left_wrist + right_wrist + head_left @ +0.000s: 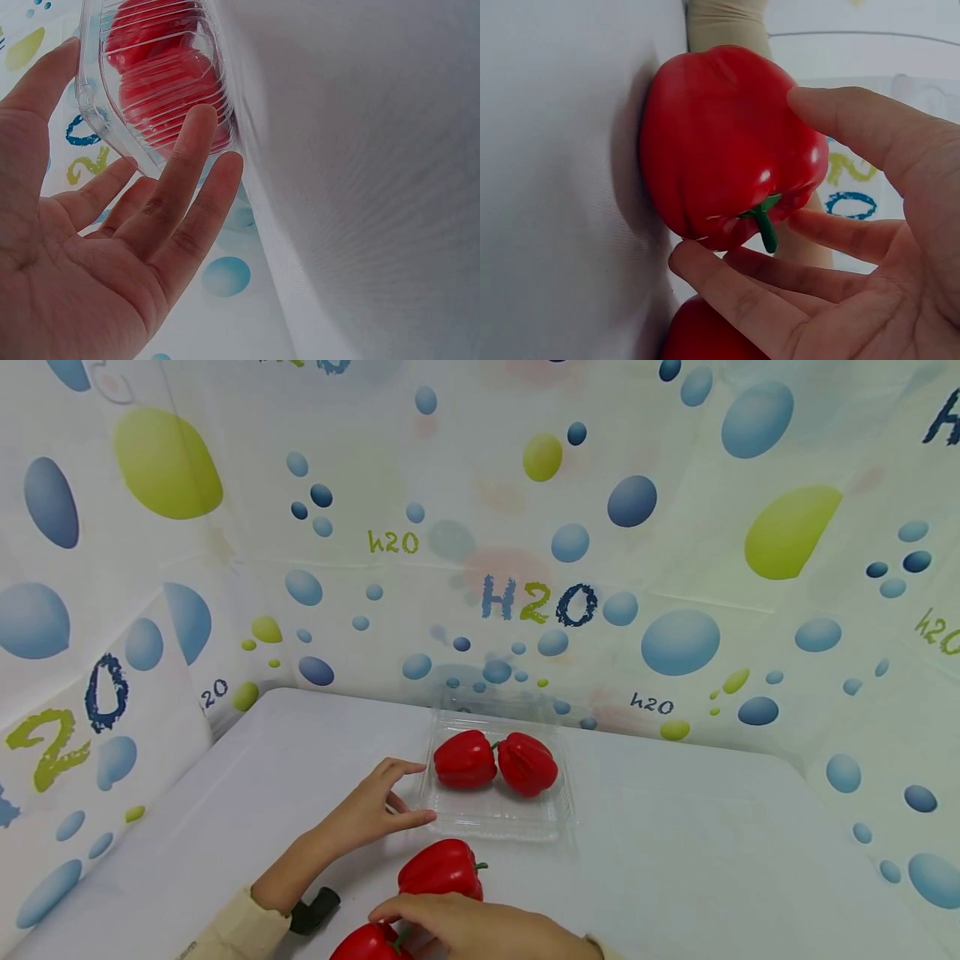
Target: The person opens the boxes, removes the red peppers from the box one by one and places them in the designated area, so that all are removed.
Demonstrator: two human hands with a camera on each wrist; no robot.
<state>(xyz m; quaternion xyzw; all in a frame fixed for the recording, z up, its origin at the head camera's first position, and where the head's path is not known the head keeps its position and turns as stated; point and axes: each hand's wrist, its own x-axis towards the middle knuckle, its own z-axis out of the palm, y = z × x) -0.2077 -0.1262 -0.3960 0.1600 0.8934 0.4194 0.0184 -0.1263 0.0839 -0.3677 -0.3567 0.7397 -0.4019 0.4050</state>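
Note:
My left hand (363,810) is spread beside the left edge of a clear plastic container (498,827). Its thumb and fingertips are right at the container's side. Inside lie two red bell peppers (465,760), side by side. My right hand (465,922) reaches across the front and holds a third red bell pepper (720,142) by its stem end. Thumb and fingers lie on opposite sides of its green stem, and the pepper rests against the white table. Just beyond that hand lies another red bell pepper (438,867), partly covered by it.
A clear raised lid (491,697) stands at the container's back. White cloth covers the table (690,860). Behind it hangs a white curtain (450,460) with blue and green spots. A small black object (315,910) sits by the left cuff.

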